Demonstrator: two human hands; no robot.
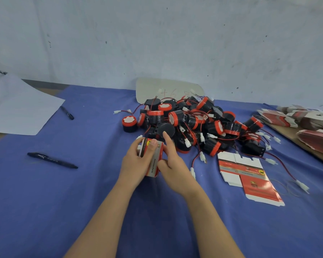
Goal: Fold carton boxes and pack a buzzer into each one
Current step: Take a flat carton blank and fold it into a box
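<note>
A folded red, grey and white carton box (154, 161) stands on the blue cloth in front of the pile. My left hand (138, 161) grips its left side, thumb over the top. My right hand (172, 161) holds its right side, thumb against the lower edge and index finger stretched up toward a black buzzer (165, 129). Behind them lies a heap of several black and red buzzers (203, 125) with red and black wires and white plugs. Flat unfolded cartons (248, 175) lie to the right of my hands.
Stacks of flat cartons (306, 123) sit on a brown board at the right edge. Two black pens (52, 160) (67, 113) and a white paper sheet (17, 108) lie at the left. Rubber bands (287, 187) rest near the flat cartons. A wall stands behind.
</note>
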